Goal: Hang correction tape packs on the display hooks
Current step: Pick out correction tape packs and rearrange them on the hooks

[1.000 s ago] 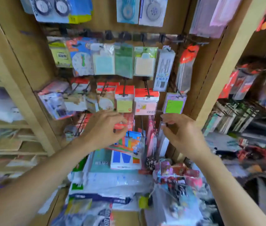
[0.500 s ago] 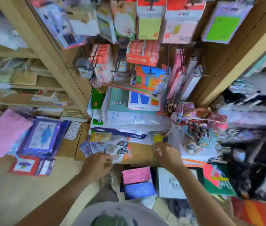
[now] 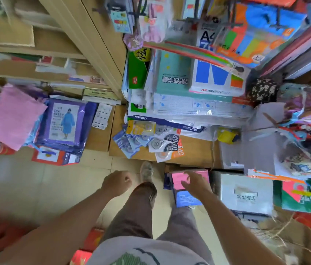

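On the bench (image 3: 194,152) ahead, tape packs (image 3: 151,139) lie nearer the clenched, empty left hand (image 3: 116,183); right hand (image 3: 195,183) loose, empty

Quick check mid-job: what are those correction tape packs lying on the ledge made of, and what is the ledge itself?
Correction tape packs: seemingly printed card backing under a clear plastic blister. They look glossy, with glints over the round reels.
Ledge: light brown wood or wood-look board, matte, with faint grain. I cannot tell solid wood from laminate.
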